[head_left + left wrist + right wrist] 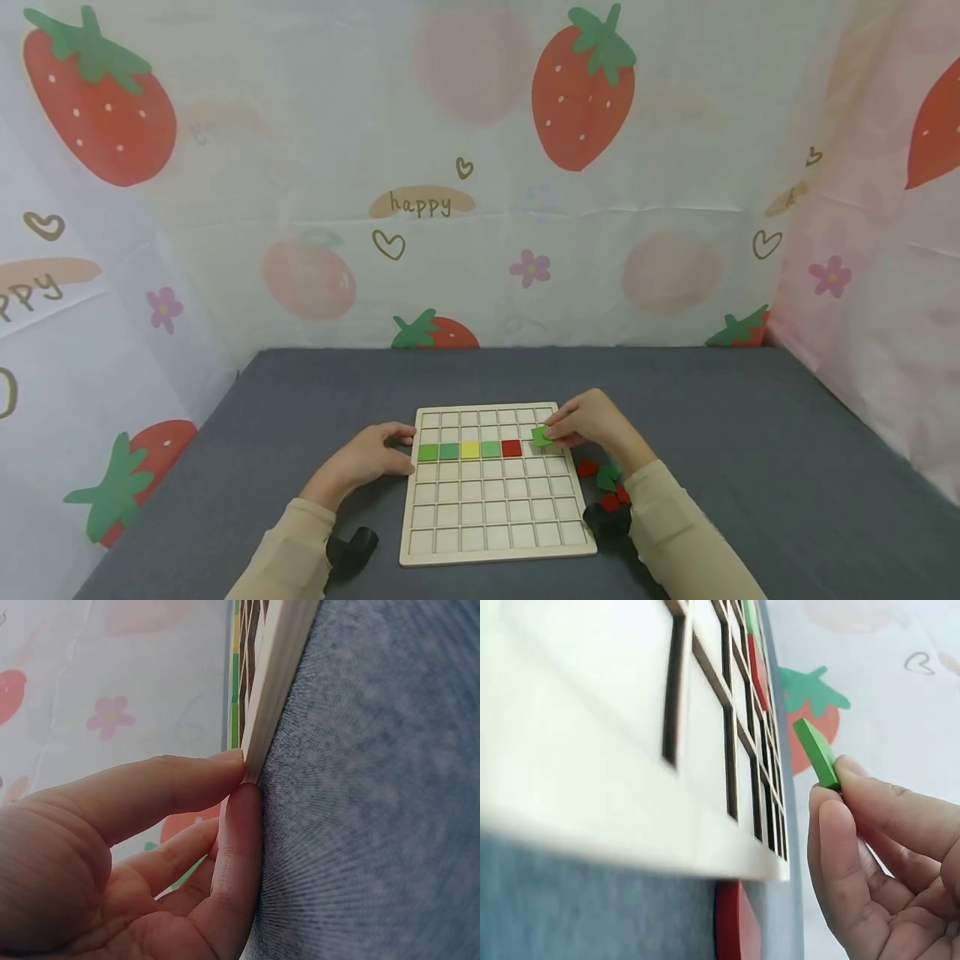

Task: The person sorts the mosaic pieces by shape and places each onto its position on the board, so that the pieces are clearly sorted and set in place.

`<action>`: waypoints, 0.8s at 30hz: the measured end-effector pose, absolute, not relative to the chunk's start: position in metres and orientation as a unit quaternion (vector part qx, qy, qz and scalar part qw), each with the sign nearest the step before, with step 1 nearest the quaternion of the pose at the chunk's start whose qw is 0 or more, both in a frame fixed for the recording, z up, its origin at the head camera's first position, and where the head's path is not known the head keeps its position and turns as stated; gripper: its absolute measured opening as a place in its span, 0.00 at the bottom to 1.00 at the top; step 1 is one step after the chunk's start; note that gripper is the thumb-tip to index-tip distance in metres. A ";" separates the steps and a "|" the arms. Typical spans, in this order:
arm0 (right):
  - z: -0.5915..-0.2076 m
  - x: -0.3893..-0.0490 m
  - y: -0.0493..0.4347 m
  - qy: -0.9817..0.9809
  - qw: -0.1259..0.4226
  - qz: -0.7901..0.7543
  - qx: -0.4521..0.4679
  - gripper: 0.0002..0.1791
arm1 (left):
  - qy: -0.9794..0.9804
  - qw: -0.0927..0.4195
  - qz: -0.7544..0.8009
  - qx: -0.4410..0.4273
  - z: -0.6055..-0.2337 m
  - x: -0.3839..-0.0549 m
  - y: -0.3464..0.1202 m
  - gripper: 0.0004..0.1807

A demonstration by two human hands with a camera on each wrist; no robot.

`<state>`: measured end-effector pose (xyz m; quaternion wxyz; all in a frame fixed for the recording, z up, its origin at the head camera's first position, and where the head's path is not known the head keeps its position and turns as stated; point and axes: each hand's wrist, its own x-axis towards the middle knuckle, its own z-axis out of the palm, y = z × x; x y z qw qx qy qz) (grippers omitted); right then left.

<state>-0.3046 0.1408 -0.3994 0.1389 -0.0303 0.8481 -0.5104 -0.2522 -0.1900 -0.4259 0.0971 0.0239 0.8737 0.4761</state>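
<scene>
A pale wooden grid board (498, 554) lies on the table. Along one row of its cells sit a light green tile (427, 452), two darker green tiles, a yellow tile (469, 450) and a red tile (512, 448). Between thumb and fingertips, my right hand (596, 423) pinches a green square tile (819, 755), tilted and held just above the board's right part. My left hand (362, 458) touches the board's left edge with thumb and fingertips, the fingers gently bent; the left wrist view shows the wooden edge (277, 682) at these tips.
Loose red tiles (611, 502) and green tiles (607, 477) lie right of the board, partly covered by the right forearm. A dark grey cloth (360, 375) covers the table. Behind it hangs a white curtain (315, 167) printed with strawberries.
</scene>
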 end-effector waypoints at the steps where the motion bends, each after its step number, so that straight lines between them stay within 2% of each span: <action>1: -0.400 -0.305 0.139 0.848 0.139 -0.511 -0.029 0.09 | 0.874 0.096 0.476 0.023 -0.426 -0.252 -0.190 0.33; 24: -0.402 -0.311 0.125 0.857 0.169 -0.487 -0.013 0.07 | 0.870 0.104 0.481 0.024 -0.424 -0.252 -0.190 0.33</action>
